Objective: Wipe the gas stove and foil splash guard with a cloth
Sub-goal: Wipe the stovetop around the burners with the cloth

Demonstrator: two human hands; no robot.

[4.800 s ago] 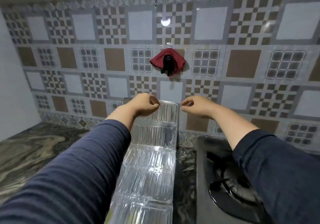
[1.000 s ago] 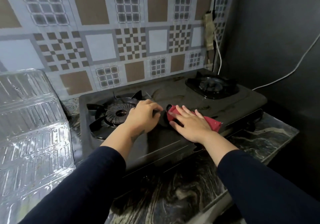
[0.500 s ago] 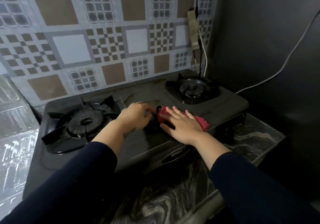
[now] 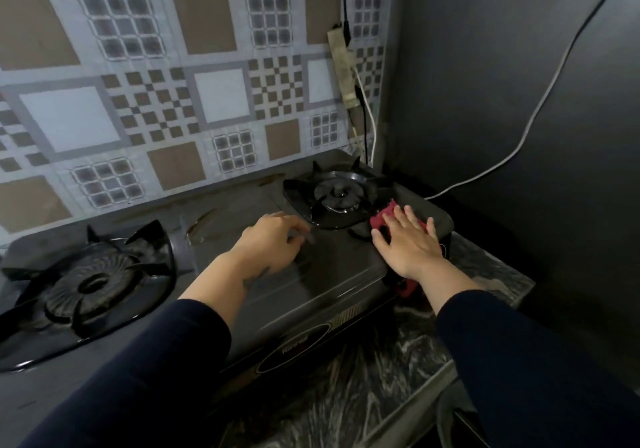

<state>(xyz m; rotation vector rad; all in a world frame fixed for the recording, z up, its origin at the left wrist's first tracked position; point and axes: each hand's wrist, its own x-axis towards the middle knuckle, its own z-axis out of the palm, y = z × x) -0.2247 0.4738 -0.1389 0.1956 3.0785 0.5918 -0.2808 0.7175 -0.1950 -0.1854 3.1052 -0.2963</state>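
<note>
A black two-burner gas stove sits on the marble counter. My right hand lies flat with spread fingers on a red cloth, pressing it onto the stove's right front corner beside the right burner. My left hand rests on the stove top between the burners, fingers loosely curled, holding nothing. The left burner is at the left. The foil splash guard is out of view.
A patterned tile wall rises behind the stove. A power strip with cables hangs near the corner. A dark wall with a white cable stands to the right. The marble counter edge runs along the front.
My right hand has slid the red cloth rightward from the stove's middle to its right front corner. My left hand stayed mid-stove. The view turned right and the foil guard left the frame.
</note>
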